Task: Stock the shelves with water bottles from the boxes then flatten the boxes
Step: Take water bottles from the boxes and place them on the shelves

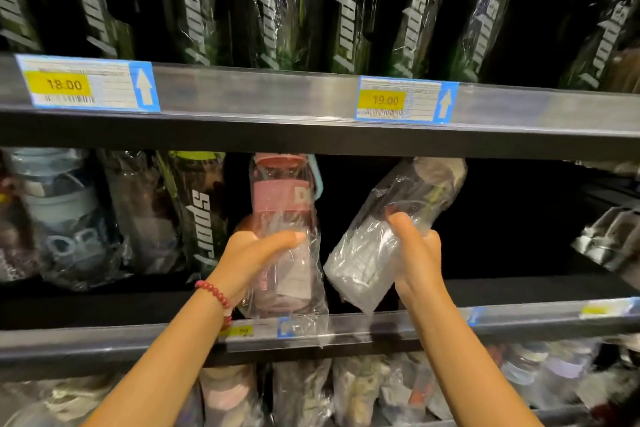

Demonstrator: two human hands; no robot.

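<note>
Two hands are up at the shelves: the left hand holds one pink bottle, the right hand holds one clear wrapped bottle. Three shelf levels show. Up top, about eight dark sports bottles stand in a row; the exact number is hard to tell in the dark. The upper rail carries two price labels, 18.00 and 19.00. One red bead bracelet sits on the left wrist.
</note>
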